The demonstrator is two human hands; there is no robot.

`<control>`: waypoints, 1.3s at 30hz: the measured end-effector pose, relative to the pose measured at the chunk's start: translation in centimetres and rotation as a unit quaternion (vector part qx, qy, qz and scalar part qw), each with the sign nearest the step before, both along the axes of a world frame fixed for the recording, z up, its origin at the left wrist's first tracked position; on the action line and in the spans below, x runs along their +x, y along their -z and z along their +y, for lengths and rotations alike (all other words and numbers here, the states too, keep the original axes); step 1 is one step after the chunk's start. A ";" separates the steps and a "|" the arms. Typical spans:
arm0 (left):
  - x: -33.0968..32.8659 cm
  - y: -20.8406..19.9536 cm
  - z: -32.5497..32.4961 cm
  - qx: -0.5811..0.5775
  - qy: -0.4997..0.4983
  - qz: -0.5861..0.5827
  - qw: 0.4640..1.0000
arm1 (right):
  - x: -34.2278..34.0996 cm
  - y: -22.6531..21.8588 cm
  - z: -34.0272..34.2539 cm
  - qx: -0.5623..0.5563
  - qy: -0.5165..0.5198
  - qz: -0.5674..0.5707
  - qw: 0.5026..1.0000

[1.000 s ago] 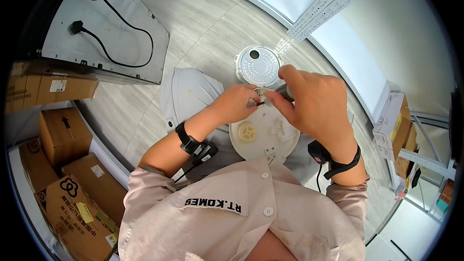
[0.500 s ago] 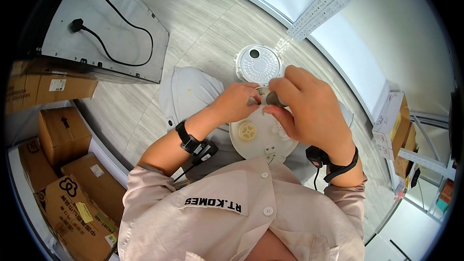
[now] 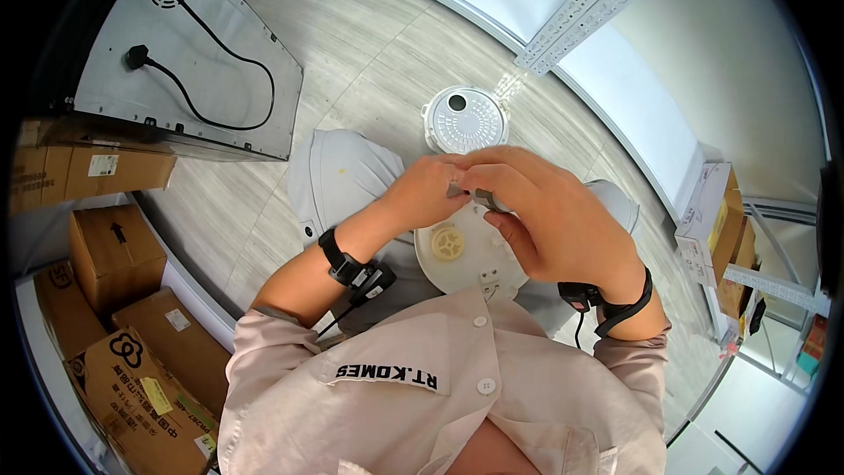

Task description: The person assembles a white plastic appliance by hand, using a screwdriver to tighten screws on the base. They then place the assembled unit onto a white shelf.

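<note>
A white round plastic cover (image 3: 462,274) lies across my lap, its far part hidden behind my hands. On it sits a cream-coloured spoked plastic wheel (image 3: 447,244). My right hand (image 3: 558,224) is closed around a short grey cylindrical tool (image 3: 491,200) held over the cover's far edge; its working end is hidden. Beside it, my left hand (image 3: 422,192) has its fingers pinched together at the same edge, and what lies between them is hard to make out. The fingertips of both hands come close together or touch.
On the floor beyond my knees lies a white round lid (image 3: 479,132) with a dark hole. A metal-cased appliance (image 3: 202,62) with a loose black cable stands at left. Cardboard boxes (image 3: 119,242) fill the lower left. A perforated white shelf post (image 3: 607,4) rises at upper right.
My right hand has turned over and come lower and leftward, its fingers now reaching across toward the left hand. The grey tool has tilted with it. The left hand has barely shifted.
</note>
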State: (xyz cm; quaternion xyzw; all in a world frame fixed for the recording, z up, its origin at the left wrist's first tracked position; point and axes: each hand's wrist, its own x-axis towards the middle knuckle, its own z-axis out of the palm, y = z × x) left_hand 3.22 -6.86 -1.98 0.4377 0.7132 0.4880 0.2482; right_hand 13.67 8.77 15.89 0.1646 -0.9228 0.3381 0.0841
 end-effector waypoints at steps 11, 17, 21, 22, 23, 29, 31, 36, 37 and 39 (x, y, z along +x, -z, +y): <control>0.0 0.4 0.1 -0.026 0.025 0.012 0.999 | 0.3 3.5 0.3 0.020 0.101 0.065 0.992; -0.1 -0.8 -0.2 -0.028 0.038 0.040 0.998 | 0.0 2.6 -0.5 -0.030 0.055 0.017 0.998; 0.1 0.7 -0.5 0.006 0.017 0.020 1.000 | 0.1 2.5 0.3 -0.070 -0.019 -0.037 0.997; 0.1 1.1 -0.3 0.016 0.013 0.011 1.000 | 0.1 2.4 0.3 -0.099 -0.009 -0.045 0.994; 0.1 1.4 -0.2 0.025 0.010 0.002 1.000 | 0.2 2.2 0.4 -0.128 0.001 -0.052 0.990; 0.3 -0.2 -0.2 0.034 0.049 0.047 0.997 | 0.2 1.8 1.0 -0.048 -0.066 -0.009 0.997; -0.1 0.9 -0.6 0.032 0.067 0.032 0.997 | 0.1 1.2 0.5 -0.072 -0.084 -0.017 0.994; 0.3 2.7 0.0 0.050 0.060 0.003 0.997 | 0.5 -0.3 0.4 -0.181 -0.048 0.012 0.982; 0.3 2.6 0.0 0.049 0.066 0.003 0.997 | 0.6 -0.5 0.6 -0.197 -0.043 0.031 0.979; 0.2 2.3 0.0 0.031 0.083 0.007 0.996 | 0.8 -1.1 1.5 -0.172 -0.050 0.058 0.982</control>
